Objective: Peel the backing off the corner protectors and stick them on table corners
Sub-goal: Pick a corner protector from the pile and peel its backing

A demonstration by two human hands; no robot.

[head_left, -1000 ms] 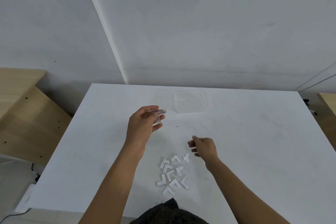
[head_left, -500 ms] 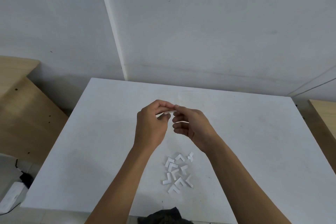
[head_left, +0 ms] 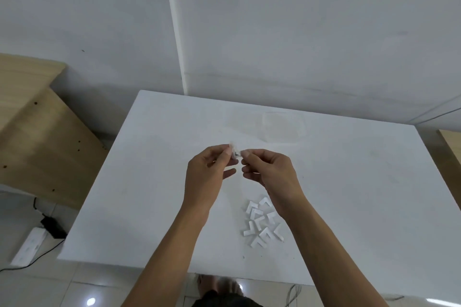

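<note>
A small clear corner protector (head_left: 235, 151) is held above the middle of the white table (head_left: 149, 182). My left hand (head_left: 209, 174) pinches it between thumb and forefinger. My right hand (head_left: 268, 172) pinches its other side, fingertips almost touching the left ones. A pile of several white L-shaped backing pieces (head_left: 263, 223) lies on the table near my right forearm.
A clear plastic bag (head_left: 284, 127) lies flat toward the table's far edge. Wooden furniture (head_left: 37, 137) stands to the left, with a power strip (head_left: 28, 247) and cable on the floor below it. Another wooden surface (head_left: 452, 147) shows at the right edge.
My right hand rose from the table near the pile and met my left hand on the protector. Both hands now pinch it; the view shifted a little.
</note>
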